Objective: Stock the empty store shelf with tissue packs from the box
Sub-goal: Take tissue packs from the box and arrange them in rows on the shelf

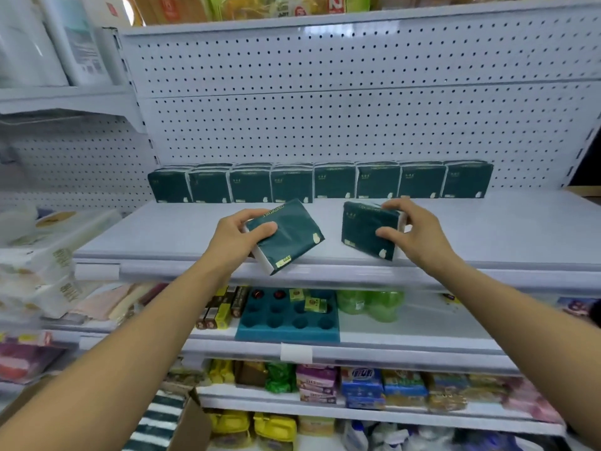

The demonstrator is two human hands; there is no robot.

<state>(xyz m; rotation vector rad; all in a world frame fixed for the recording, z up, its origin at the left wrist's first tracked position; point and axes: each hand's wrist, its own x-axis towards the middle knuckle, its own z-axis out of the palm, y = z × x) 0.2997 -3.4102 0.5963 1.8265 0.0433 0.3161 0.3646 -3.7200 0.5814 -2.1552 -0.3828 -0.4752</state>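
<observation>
Several dark green tissue packs (335, 183) stand upright in a row at the back of the white shelf (487, 236), against the pegboard. My left hand (234, 239) grips another green tissue pack (289, 232), tilted, over the shelf's front edge. My right hand (413, 232) holds a second tissue pack (367, 232) by its right end, upright, just above or on the front of the shelf. The cardboard box (192, 421) shows only a flap at the bottom left.
White tissue bundles (48, 255) crowd the neighbouring shelf on the left. Below lie a teal tray (286, 330), green bottles (370, 304) and packaged goods on lower shelves. The shelf surface between the back row and the front edge is bare to the left and right of my hands.
</observation>
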